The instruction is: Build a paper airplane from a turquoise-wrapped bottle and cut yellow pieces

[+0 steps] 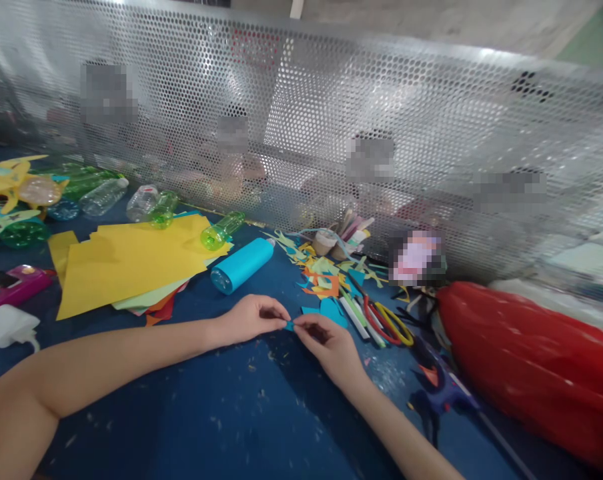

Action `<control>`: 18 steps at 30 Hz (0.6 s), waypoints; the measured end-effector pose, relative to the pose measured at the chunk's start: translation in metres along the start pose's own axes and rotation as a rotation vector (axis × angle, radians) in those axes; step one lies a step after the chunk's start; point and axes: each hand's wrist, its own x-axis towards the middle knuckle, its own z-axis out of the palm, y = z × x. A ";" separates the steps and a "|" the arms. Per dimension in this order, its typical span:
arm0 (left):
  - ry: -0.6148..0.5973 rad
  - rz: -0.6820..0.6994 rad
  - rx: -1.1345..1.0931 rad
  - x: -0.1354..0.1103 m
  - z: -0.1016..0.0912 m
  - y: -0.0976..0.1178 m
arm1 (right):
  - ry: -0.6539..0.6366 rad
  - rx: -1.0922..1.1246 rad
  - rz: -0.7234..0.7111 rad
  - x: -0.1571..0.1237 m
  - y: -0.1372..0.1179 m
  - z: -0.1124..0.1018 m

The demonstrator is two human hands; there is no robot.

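Note:
My left hand (pixel 254 317) and my right hand (pixel 331 347) meet over the dark blue table (pixel 221 413), fingertips pinched together on a tiny blue paper scrap (pixel 290 325). Both hands are closed in a pinch. Just right of them lie more blue paper pieces (pixel 331 310), scissors with red and yellow handles (pixel 386 322), and a heap of coloured paper scraps (pixel 324 273). A bottle wrapped in blue paper (pixel 241 265) lies just behind my left hand.
Yellow paper sheets (pixel 126 260) lie at the left, with green and clear plastic bottles (pixel 164 209) behind them. A perforated metal screen (pixel 331 133) walls the far edge. A red plastic bag (pixel 531 367) and a blue glue gun (pixel 444 387) sit right. A white charger (pixel 9 325) lies far left.

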 end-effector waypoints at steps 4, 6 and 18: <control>0.005 0.004 -0.007 0.000 0.000 0.001 | -0.013 0.038 0.048 0.001 -0.001 0.000; 0.005 0.003 -0.012 0.000 0.001 0.001 | -0.017 0.047 0.064 0.001 -0.001 0.000; 0.003 -0.021 0.001 -0.001 0.001 0.007 | -0.015 0.034 0.049 0.000 -0.002 0.001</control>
